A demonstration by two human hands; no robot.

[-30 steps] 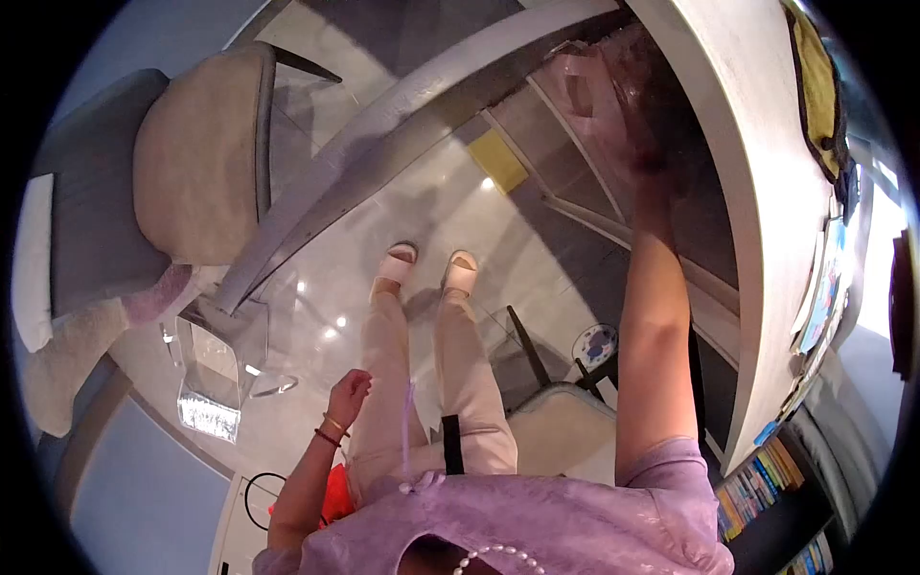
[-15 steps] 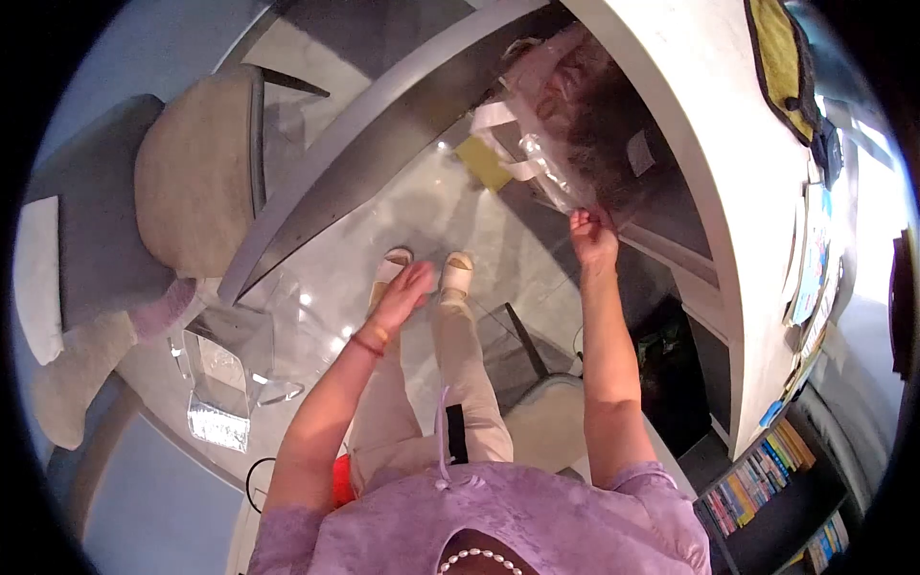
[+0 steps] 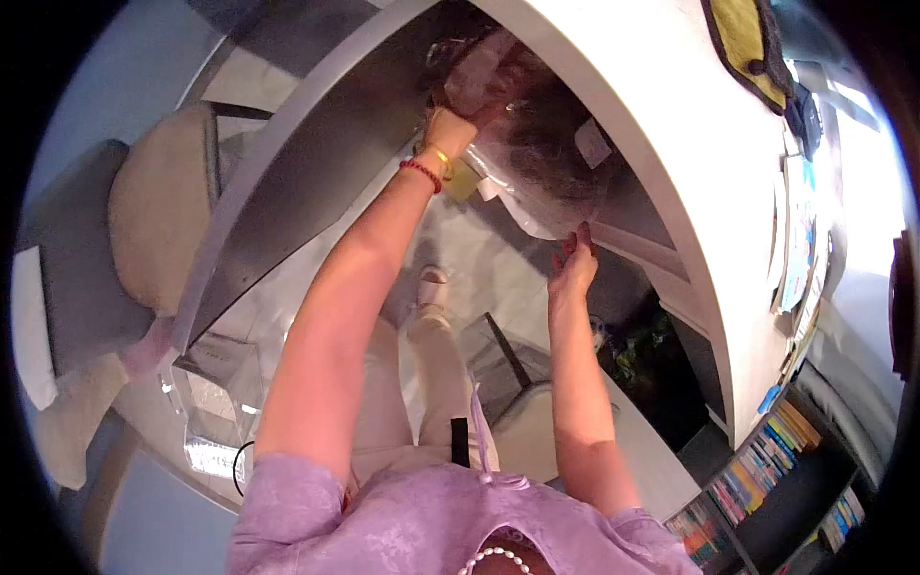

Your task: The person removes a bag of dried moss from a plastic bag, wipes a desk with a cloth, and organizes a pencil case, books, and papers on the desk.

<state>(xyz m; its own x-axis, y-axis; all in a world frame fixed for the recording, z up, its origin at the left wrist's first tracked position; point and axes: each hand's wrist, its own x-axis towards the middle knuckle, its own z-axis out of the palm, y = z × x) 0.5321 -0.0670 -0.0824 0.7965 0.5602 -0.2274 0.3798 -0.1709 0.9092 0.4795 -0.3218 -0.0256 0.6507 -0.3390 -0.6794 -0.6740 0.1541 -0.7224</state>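
A large clear plastic bag (image 3: pixel 546 158) with dark reddish and brown contents lies inside the shadowed compartment under the curved white top. My left hand (image 3: pixel 448 132) reaches in at the bag's upper left side, its fingers closed and partly hidden; what they pinch cannot be made out. At the bag's lower edge is my right hand (image 3: pixel 573 261), fingers apart, the fingertips near or touching the plastic. A pale tag (image 3: pixel 592 144) shows on the bag's right side. Behind my left wrist there is a yellow-green piece (image 3: pixel 463 182).
The curved white top (image 3: pixel 671 125) arches over the compartment. Chairs, one with a beige back (image 3: pixel 158 206), stand at the left. A clear bag (image 3: pixel 213 402) lies at the lower left. Books (image 3: pixel 757 470) fill a shelf at the lower right. A seat (image 3: pixel 527 431) is by my legs.
My left hand has moved up and forward from above my feet to the bag. The bag's white handles no longer stick out. My right hand has dropped slightly, its fingers now spread.
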